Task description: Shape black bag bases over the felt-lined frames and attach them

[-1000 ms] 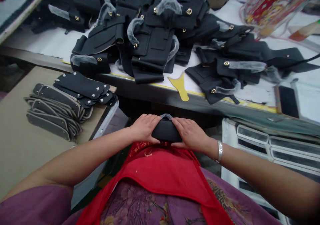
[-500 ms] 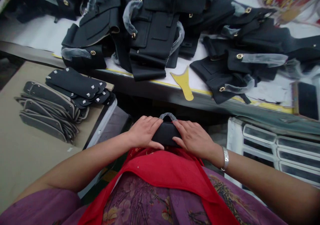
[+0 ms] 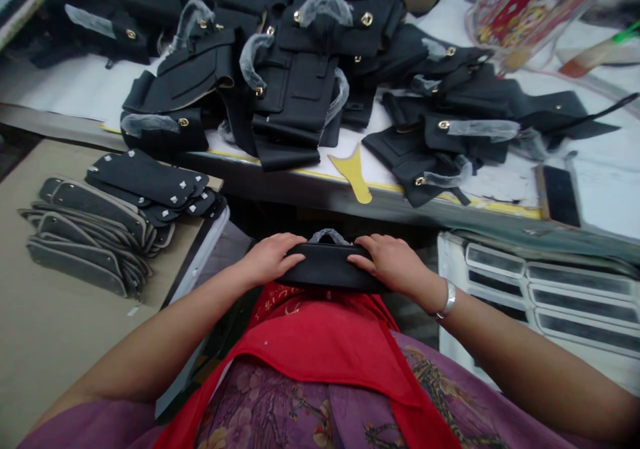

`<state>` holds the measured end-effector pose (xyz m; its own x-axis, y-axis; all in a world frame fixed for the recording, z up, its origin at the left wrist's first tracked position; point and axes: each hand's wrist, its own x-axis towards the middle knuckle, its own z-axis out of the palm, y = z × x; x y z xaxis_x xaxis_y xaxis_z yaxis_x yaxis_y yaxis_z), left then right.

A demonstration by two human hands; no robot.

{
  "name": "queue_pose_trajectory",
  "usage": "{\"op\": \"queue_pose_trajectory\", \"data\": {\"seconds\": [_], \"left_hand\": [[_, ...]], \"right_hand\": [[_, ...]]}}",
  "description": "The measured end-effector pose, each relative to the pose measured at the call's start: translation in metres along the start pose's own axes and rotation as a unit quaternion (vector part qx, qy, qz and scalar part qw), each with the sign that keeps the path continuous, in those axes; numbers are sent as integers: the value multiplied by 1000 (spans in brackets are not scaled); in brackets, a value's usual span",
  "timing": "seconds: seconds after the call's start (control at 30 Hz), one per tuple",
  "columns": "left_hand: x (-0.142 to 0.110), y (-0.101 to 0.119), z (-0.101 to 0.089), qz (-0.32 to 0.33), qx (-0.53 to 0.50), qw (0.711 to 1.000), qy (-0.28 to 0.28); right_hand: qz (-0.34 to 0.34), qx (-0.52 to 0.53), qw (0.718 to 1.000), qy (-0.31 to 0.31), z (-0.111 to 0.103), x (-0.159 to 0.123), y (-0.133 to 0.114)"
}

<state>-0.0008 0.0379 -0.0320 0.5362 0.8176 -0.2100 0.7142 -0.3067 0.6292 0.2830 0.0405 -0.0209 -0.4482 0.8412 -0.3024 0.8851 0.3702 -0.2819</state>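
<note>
Black oblong bag piece (image 3: 327,268) held level just in front of the red apron (image 3: 320,342) — long axis running left to right, plastic-wrapped handle (image 3: 329,234) pointing away toward the bench (image 3: 65,92). Left hand (image 3: 273,258) clasping one end, right hand (image 3: 396,266) clasping the other. At upper right, clear bag (image 3: 527,12) with red and multicoloured contents, too blurred to name. Yellow cutout (image 3: 354,174) overhanging the bench edge, between the hands and heaped black bags (image 3: 300,109) — dark panels (image 3: 145,177) stacked on the board (image 3: 50,369) at left.
</note>
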Motion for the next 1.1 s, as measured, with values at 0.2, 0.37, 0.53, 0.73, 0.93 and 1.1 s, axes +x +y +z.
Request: {"op": "queue_pose_trajectory", "data": {"seconds": [0.2, 0.37, 0.53, 0.73, 0.93, 1.1], "left_hand": [[-28, -33, -4, -144, -296, 944, 14], [-34, -25, 14, -181, -306, 932, 71], [-32, -9, 28, -202, -279, 927, 150], [-36, -1, 35, -187, -311, 908, 208], [-51, -20, 30, -112, -441, 885, 102], [-51, -15, 37, -131, -362, 909, 158]], "right_hand": [[81, 435, 896, -43, 12, -47, 48], [134, 521, 841, 60, 30, -59, 38], [169, 505, 835, 139, 42, -57, 25], [197, 461, 846, 181, 49, -58, 19], [190, 568, 801, 11, 27, -64, 24], [212, 572, 789, 73, 34, -63, 14]]}}
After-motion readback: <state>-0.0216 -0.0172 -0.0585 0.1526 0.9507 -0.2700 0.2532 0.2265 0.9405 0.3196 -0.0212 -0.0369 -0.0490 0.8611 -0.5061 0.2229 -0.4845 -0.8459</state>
